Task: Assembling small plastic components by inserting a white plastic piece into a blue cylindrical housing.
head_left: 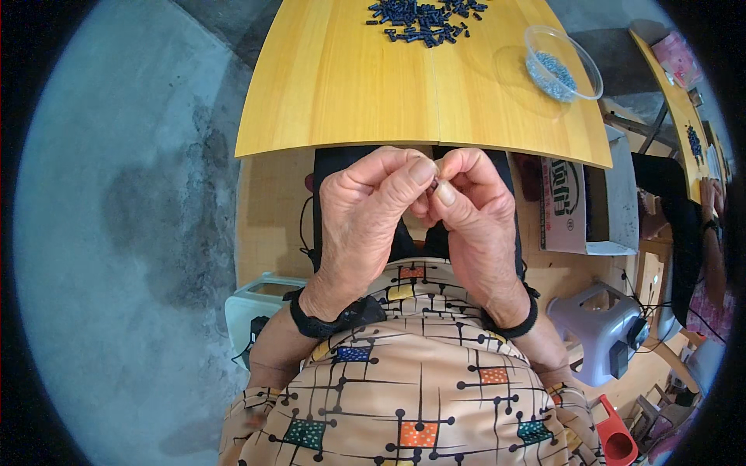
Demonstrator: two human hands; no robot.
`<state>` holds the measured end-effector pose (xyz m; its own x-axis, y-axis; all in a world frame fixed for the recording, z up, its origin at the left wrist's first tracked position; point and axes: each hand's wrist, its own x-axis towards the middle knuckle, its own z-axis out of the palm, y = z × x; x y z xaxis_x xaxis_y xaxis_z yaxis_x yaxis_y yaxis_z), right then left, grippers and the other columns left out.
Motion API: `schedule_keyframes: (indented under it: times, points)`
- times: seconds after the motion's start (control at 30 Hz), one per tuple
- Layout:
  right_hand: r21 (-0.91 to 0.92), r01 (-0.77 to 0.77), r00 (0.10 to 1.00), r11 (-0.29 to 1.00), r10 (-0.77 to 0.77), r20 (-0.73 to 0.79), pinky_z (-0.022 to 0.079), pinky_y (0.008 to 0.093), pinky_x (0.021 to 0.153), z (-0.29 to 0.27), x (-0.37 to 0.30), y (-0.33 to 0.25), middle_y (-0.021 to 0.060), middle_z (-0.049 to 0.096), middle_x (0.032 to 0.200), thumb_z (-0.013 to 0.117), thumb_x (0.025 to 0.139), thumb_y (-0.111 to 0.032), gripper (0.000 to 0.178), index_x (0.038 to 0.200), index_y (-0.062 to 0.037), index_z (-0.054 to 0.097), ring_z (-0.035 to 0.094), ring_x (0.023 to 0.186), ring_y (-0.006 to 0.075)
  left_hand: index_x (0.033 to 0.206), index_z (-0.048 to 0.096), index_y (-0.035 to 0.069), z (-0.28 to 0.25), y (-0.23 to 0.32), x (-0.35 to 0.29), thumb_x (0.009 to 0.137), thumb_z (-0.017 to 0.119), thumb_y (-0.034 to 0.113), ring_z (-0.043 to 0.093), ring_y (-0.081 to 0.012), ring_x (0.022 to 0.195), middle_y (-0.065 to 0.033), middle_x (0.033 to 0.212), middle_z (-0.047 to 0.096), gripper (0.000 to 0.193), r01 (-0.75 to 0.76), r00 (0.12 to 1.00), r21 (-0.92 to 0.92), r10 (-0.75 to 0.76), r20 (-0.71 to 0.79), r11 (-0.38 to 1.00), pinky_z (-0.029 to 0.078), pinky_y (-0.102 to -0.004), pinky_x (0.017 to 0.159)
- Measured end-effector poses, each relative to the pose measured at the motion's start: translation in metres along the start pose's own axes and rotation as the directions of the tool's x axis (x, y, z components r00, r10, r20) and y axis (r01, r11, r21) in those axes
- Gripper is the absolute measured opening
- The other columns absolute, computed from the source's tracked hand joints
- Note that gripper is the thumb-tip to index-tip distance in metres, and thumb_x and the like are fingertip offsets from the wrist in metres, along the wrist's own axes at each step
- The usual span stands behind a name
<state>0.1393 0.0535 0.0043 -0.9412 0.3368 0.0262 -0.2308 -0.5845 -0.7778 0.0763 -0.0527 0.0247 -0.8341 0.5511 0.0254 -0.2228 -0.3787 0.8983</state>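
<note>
Small dark piece [433,187] sits pinched in the fingertips of left hand [365,202] and right hand [479,213], drawn together off the near edge of the table [342,93], apparently for steadiness; black parts [423,17] and a clear bowl [581,65] stand beyond, likely for easy reach.

Tabletop [342,93]: yellow from here, grained
Small pieces [427,33]: blue-black
Bowl [579,66]: clear
Bowl contents [552,76]: silvery blue
Shirt [373,380]: peach, black lines, dotted coloured patches
Stool [594,330]: pale lavender

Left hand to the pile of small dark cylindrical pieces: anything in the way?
Nothing visible: only bare yellow wooden tabletop and its front edge lie between left hand and pile.
</note>
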Motion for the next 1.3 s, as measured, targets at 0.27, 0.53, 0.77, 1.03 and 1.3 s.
schedule_keyframes:
  times: [0.27,0.53,0.77,1.03,1.3]
  points:
    - [0.123,-0.02,0.999,0.992,0.016,0.039,0.043,0.0214,0.064,0.007,0.0,-0.006,0.0031,0.055,0.09,0.066,0.082,-0.012,0.03,0.106,-0.0008,0.053,0.05,0.07,0.0076,0.089,0.065,-0.002,0.002,0.007,0.001,0.085,0.063,0.015,0.055,-0.008,0.06,-0.0047,0.073,0.062,0.017,0.072,0.997,-0.036,-0.072,0.017,0.997,0.046,-0.0197,0.051]
    - [-0.144,-0.007,0.965,0.99,0.044,0.26,0.04,0.0281,0.092,-0.007,0.008,-0.014,0.0055,0.053,0.113,0.073,0.074,-0.014,0.055,0.123,-0.0011,0.051,0.051,0.105,0.0163,0.089,0.065,-0.002,-0.01,0.005,0.003,0.085,0.063,0.016,0.056,-0.0092,0.06,-0.005,0.071,0.061,0.019,0.13,0.987,0.001,-0.129,0.1,0.992,0.047,-0.0212,0.053]
    - [-0.33,0.238,0.937,0.913,-0.127,0.326,0.041,0.029,0.089,-0.01,0.011,-0.021,0.0084,0.057,0.107,0.075,0.069,-0.015,0.042,0.107,-0.0025,0.063,0.053,0.1,0.0195,0.093,0.065,-0.002,-0.005,0.005,-0.002,0.082,0.066,0.012,0.057,-0.0082,0.065,-0.004,0.076,0.062,0.018,0.152,0.978,-0.04,-0.145,0.148,0.988,0.047,-0.019,0.058]
    - [-0.556,0.599,0.798,0.576,-0.375,0.472,0.043,0.0327,0.082,-0.007,0.014,-0.032,0.0072,0.063,0.095,0.075,0.064,-0.029,0.042,0.096,-0.0043,0.067,0.055,0.091,0.0238,0.091,0.067,-0.001,0.001,0.016,-0.007,0.08,0.067,0.012,0.055,-0.0091,0.081,-0.0031,0.087,0.063,0.017,0.172,0.969,-0.017,-0.166,0.184,0.985,0.045,-0.0224,0.073]
    - [-0.533,0.756,0.655,0.38,-0.427,0.624,0.043,0.0366,0.082,0.0,0.021,-0.04,0.0103,0.061,0.095,0.065,0.076,-0.036,0.043,0.099,-0.0008,0.061,0.055,0.089,0.0277,0.088,0.068,0.0,0.008,0.021,-0.011,0.078,0.07,0.017,0.056,-0.01,0.078,-0.0054,0.087,0.064,0.02,0.095,0.979,0.0,-0.094,0.179,0.995,0.046,-0.0226,0.07]
